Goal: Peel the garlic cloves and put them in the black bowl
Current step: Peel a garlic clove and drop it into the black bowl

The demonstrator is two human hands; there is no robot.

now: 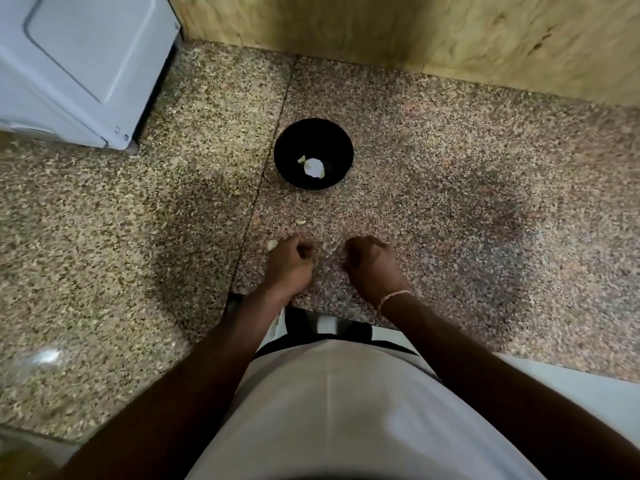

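Your left hand (289,261) and right hand (372,263) are both curled on the counter (450,202) near the black bowl (287,168), possibly pinching garlic, though I cannot tell.

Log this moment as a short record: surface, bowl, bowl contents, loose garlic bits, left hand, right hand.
surface: speckled stone counter
bowl: black bowl, upright, beyond both hands
bowl contents: white garlic pieces at the bottom
loose garlic bits: pale scraps on the counter between bowl and hands
left hand: left hand, fingers curled; what it holds is hidden
right hand: right hand, fingers curled, band at wrist; contents hidden
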